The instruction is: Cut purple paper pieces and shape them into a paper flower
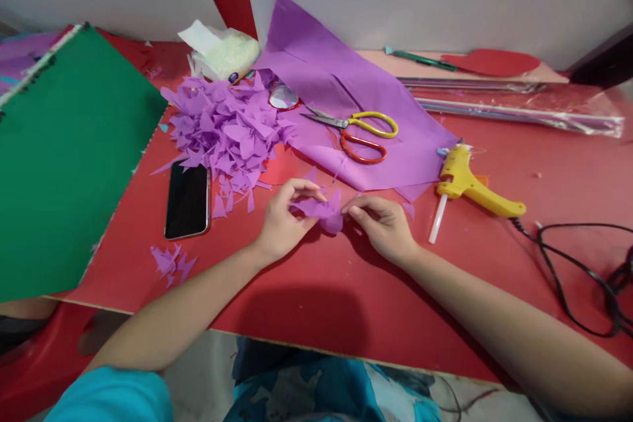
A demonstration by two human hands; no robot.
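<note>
A thin purple paper flower (330, 212) is held just above the red tabletop, near its front middle. My left hand (291, 217) pinches its left side between thumb and fingers. At its right edge, the thumb and forefinger of my right hand (378, 221) are pressed together on a petal. Behind my hands lie scissors (366, 128) with one yellow and one red handle, resting on a large purple sheet (341, 79). A heap of cut purple paper pieces (232, 122) sits to the left of the scissors.
A phone (188, 201) lies left of my hands, with purple scraps (173, 264) below it. To the right is a yellow glue gun (472, 184) with a black cord (554, 270). A green board (74, 171) covers the table's left end. Tissue pack (225, 53) stands behind.
</note>
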